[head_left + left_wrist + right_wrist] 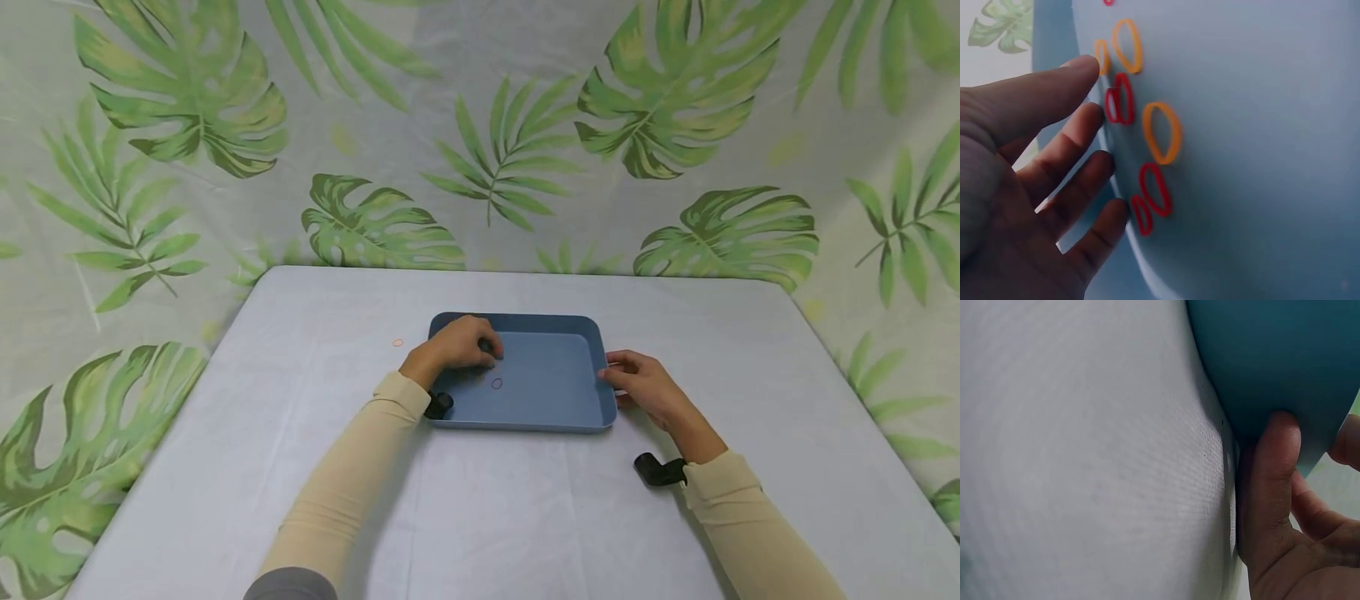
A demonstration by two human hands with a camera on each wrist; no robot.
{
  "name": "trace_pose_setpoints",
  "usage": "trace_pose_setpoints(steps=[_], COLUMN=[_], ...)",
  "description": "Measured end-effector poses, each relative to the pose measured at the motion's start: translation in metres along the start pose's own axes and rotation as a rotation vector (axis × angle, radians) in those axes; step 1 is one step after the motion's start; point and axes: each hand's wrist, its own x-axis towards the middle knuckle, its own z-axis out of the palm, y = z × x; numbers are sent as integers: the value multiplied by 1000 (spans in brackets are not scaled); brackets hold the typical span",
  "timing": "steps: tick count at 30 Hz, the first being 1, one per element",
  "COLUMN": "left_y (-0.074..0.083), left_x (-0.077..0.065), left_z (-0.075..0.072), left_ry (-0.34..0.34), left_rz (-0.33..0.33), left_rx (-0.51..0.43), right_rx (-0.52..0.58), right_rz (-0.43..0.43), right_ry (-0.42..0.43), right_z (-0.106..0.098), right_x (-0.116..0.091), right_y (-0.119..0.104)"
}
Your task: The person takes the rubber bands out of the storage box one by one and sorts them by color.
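Note:
A shallow blue tray lies on the white table. Over its left part is my left hand, palm toward the tray floor. Its fingers are loosely bent and apart in the left wrist view, with nothing seen pinched between them. Several small red and orange rubber bands lie close to its fingertips, among them an orange band and a red band. One orange band partly hides behind the thumb tip. My right hand holds the tray's right side, its thumb pressed on the outer wall.
A lone orange rubber band lies on the table left of the tray. A leaf-patterned cloth hangs behind the table. Dark wrist cameras stick out by both cuffs, the left camera over the tray's near left corner.

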Motion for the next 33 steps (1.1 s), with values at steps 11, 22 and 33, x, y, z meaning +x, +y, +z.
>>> trace_pose_setpoints(steps=[11,22,33], left_y=[-3,-6,10], left_x=[3,2,-12], left_z=[5,3,-24], left_ry=[10,39,249], left_rz=[51,35,67], left_rx=[66,7,-300], right_rx=[6,3,-1], right_rz=[3,-5,-9], right_ry=[3,-5,-2], right_z=[-1,-1,-1], right_x=[0,-1,0], right_y=[0,0,1])
